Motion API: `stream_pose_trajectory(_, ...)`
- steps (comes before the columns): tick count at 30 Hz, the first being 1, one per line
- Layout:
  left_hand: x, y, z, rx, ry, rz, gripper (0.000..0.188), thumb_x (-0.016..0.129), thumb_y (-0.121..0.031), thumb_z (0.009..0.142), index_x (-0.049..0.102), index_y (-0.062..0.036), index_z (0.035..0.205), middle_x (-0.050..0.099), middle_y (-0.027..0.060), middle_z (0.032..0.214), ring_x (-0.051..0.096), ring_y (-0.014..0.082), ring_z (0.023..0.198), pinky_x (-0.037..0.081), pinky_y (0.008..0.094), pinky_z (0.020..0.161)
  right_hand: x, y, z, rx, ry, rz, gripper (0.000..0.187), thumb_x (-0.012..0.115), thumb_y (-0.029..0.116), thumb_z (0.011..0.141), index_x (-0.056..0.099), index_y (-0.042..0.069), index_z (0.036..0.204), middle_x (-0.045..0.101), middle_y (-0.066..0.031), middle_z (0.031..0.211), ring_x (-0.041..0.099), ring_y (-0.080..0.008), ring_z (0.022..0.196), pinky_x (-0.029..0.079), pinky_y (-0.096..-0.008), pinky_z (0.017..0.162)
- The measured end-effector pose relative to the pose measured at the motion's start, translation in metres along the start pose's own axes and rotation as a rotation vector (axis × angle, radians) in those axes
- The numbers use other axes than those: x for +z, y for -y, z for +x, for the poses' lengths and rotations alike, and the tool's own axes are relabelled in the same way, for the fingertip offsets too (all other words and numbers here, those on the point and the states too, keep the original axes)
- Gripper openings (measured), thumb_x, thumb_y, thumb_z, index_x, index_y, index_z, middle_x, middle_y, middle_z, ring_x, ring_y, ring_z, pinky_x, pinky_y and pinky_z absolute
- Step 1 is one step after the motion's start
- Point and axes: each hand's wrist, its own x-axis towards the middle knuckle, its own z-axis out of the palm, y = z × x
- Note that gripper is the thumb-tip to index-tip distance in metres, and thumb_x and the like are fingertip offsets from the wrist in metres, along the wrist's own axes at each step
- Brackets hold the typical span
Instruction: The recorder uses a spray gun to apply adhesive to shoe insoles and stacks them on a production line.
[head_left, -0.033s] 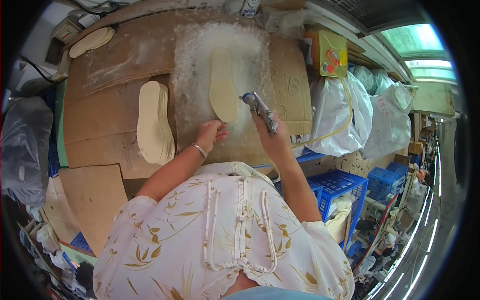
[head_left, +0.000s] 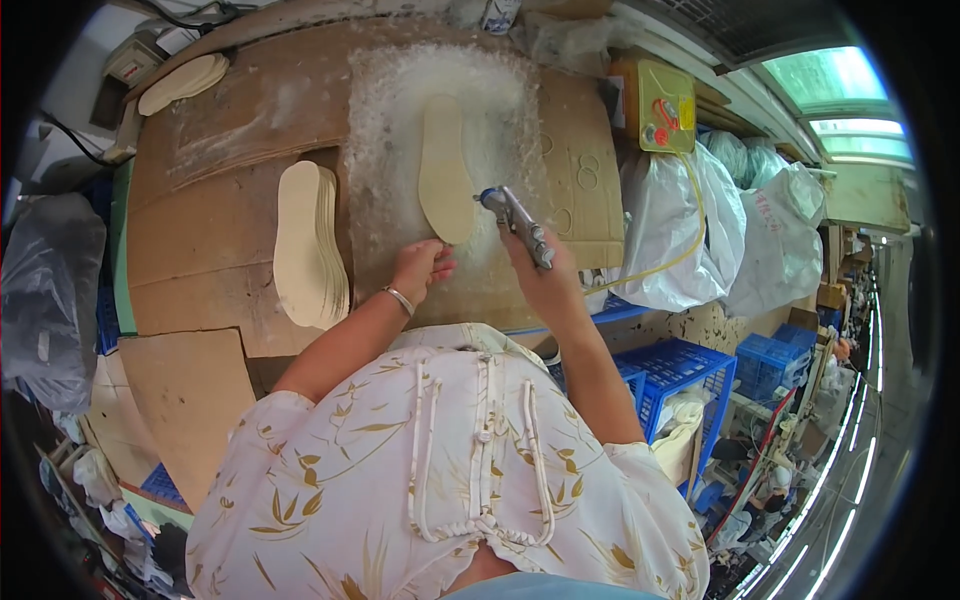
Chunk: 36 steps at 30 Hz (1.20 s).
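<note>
A cream insole lies lengthwise on a cardboard sheet crusted with whitish residue, its heel end toward me. At that near end, my left hand has its fingers curled, the fingertips pinching the heel edge. My right hand is wrapped round a silver metal spray gun. Its blue-ringed nozzle points left, just beside the insole's right edge and apart from it. Left of the sheet sits a stack of matching insoles.
More insoles lie at the far left of the cardboard-covered table. A yellow tin stands at the far right, with a yellow hose running from it toward the gun. White plastic bags and a blue crate flank the table's right.
The spray gun and my right hand have shifted very slightly to the left. My left hand and the insole stay where they were.
</note>
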Motion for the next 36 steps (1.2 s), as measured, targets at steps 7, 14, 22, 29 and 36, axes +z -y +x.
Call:
stream_pose_trajectory(7,-0.002,0.002,0.003,-0.001,-0.008,0.008,0.027,0.052,-0.017,0.087,0.057,-0.0017,0.109,0.061,0.0081,0.098,0.064,0.0209,0.08,0.052,0.0277,0.065,-0.003,0.008,-0.003,0.058,-0.034,-0.048,0.021,0.064,0.023,0.085,0.057,0.003,0.083,0.053,-0.0147,0.062,0.05,-0.0285,0.053,0.041,-0.0356,0.052)
stream_pose_trajectory(14,0.0,0.001,0.002,0.001,-0.013,-0.005,0.025,0.052,-0.016,0.088,0.056,-0.0017,0.108,0.061,0.0088,0.099,0.064,0.0213,0.08,0.052,0.0281,0.065,0.001,0.003,-0.02,0.002,0.024,-0.044,0.022,0.064,0.024,0.085,0.056,0.004,0.083,0.054,-0.0163,0.062,0.052,-0.0322,0.055,0.042,-0.0366,0.052)
stream_pose_trajectory(22,0.0,0.003,-0.001,-0.005,-0.001,-0.006,0.028,0.051,-0.015,0.087,0.054,-0.001,0.111,0.061,0.0098,0.101,0.064,0.0215,0.081,0.053,0.0291,0.066,-0.002,0.01,-0.031,0.008,0.025,-0.142,0.02,0.064,0.022,0.085,0.055,0.004,0.084,0.054,-0.0165,0.062,0.051,-0.0327,0.054,0.041,-0.0372,0.051)
stream_pose_trajectory(29,0.0,0.006,0.0,-0.01,0.022,-0.009,0.03,0.048,-0.011,0.086,0.05,-0.0012,0.114,0.061,0.01,0.104,0.064,0.0223,0.084,0.053,0.0299,0.068,-0.007,0.018,-0.033,0.102,0.005,-0.091,0.02,0.064,0.021,0.085,0.055,0.003,0.085,0.054,-0.017,0.062,0.051,-0.0338,0.055,0.041,-0.0368,0.052)
stream_pose_trajectory(36,0.0,0.005,-0.002,-0.016,0.034,-0.012,0.03,0.045,-0.005,0.086,0.048,-0.0016,0.115,0.06,0.0099,0.105,0.064,0.023,0.085,0.053,0.0307,0.07,-0.002,0.006,-0.04,0.047,0.022,-0.05,0.019,0.064,0.019,0.085,0.055,0.003,0.087,0.055,-0.017,0.064,0.05,-0.0325,0.054,0.041,-0.0353,0.051)
